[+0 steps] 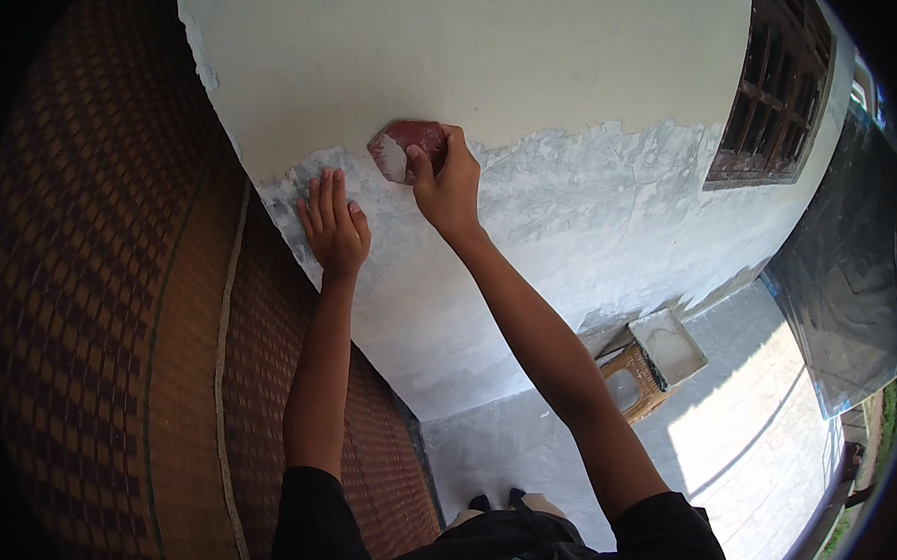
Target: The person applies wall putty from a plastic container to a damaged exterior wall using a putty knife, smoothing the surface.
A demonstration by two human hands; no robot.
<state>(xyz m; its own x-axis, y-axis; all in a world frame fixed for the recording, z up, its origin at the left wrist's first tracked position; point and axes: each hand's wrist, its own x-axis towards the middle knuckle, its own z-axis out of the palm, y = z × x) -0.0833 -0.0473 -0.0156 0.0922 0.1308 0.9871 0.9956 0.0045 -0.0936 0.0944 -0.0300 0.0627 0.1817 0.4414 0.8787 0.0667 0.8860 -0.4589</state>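
Note:
My right hand (pixel 449 185) grips a dark red, flat, angular putty spreader (pixel 424 139) with my thumb across its face. White paste smears the left part of the spreader. It is held at the wall (pixel 408 42), where the cream upper paint meets a rough grey-white band of putty (pixel 564 165). To its left, my left hand (pixel 333 230) lies flat on the patched band with fingers stretched upward, close to the wall's left edge. Nothing is in that hand.
A brown woven-pattern stool (pixel 633 380) stands at the wall's foot, with a square tray of whitish paste (pixel 670 345) at it. Woven matting (pixel 99 295) rises on the left. A barred brown window (pixel 775 86) and dark plastic sheeting (pixel 838 253) are on the right.

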